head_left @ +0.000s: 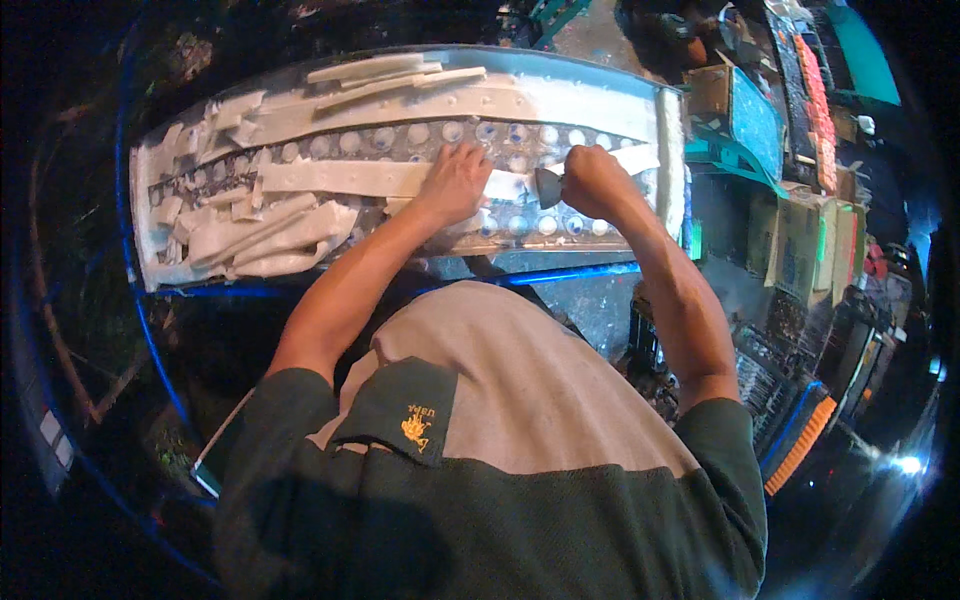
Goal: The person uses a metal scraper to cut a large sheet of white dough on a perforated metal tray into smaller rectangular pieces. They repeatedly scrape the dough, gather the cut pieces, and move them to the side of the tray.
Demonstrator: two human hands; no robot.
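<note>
Head view: my right hand (597, 184) is closed round a dark flared tool (548, 188), its wide end at the pale strip (340, 178) along the counter (671, 150); my left hand (458, 185) lies on that strip, fingers bent — gripping or only pressing, I cannot tell. Should the tool slip, it could catch those fingers. One tool, two hands, white discs (452, 131) — over a dozen, some hidden.

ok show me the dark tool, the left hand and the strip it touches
dark tool (547, 187): head view, on its flared end
left hand (459, 184): head view, on the back of the hand
strip (345, 179): head view, on its stretch left of that hand
</note>
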